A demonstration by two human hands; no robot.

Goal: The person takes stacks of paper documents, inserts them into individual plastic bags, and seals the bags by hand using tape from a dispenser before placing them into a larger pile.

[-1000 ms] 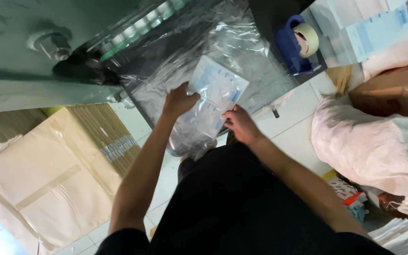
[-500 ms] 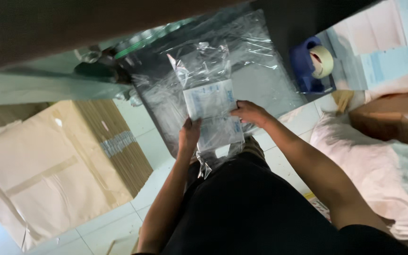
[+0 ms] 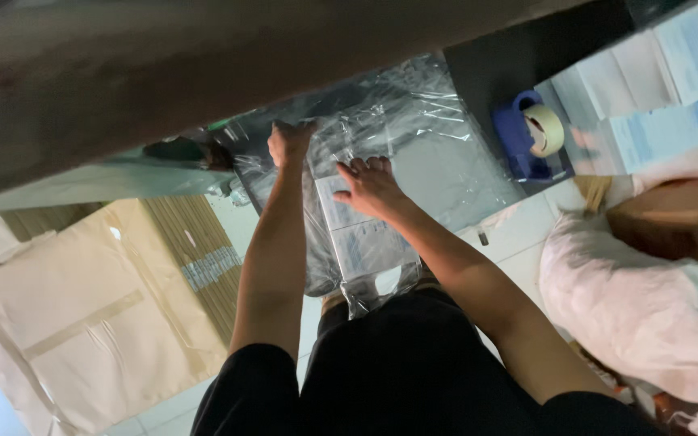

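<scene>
Clear plastic bag point(image 3: 365, 242), holding a flat white printed pack, lies on the grey work surface point(image 3: 446, 173) beneath both hands. Left hand point(image 3: 288, 144) is closed, fingers curled and pinching the bag's far edge. Right hand point(image 3: 373, 186) lies flat, fingers spread, pressing the pack just beside that pinch. For a neat result, keep the far edge taut and press evenly, so the film stays smooth. Both forearms reach forward, nearly parallel. Well right of the grip stands a blue tape dispenser point(image 3: 531, 137); cardboard sheets point(image 3: 82, 315) lie lower left.
</scene>
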